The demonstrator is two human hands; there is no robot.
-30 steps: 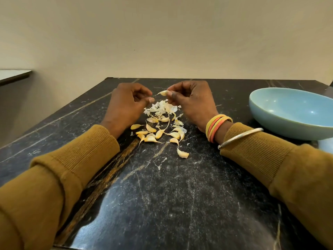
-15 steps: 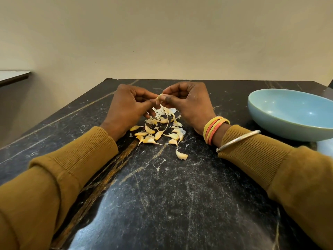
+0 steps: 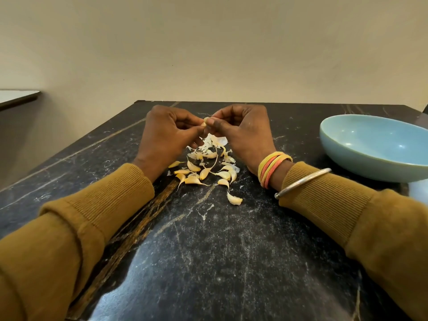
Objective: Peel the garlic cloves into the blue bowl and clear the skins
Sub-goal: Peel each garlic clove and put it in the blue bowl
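- A single pale garlic clove [image 3: 204,121] sits pinched between the two hands, raised a little above the table; only its tip shows past the fingertips.
- The left hand [image 3: 166,135] is curled, thumb and forefinger nipping one side of that clove.
- The right hand [image 3: 243,133] is curled too and grips the clove from the other side, so the fingertips of both hands meet.
- Just below the hands lies a loose pile of cloves [image 3: 203,172], yellowish, curved and pointed, some with thin tails of skin.
- One stray clove [image 3: 234,199] lies apart from the pile, nearer the person.
- Thin white skins [image 3: 214,141] are heaped at the far end of the pile, right under the hands.
- The blue bowl [image 3: 370,147] stands well off to the right, wide and shallow; nothing shows in the part of it I can see.
- The table [image 3: 208,251] is black stone with white veins and a rusty streak, glossy near the person.
- Mustard ribbed sleeves [image 3: 92,216] cover both forearms; the right wrist wears yellow and orange thread bands [image 3: 273,169] and a metal bangle [image 3: 303,181].
- Behind is a plain beige wall [image 3: 208,54]; a pale ledge [image 3: 16,97] juts in at the left.
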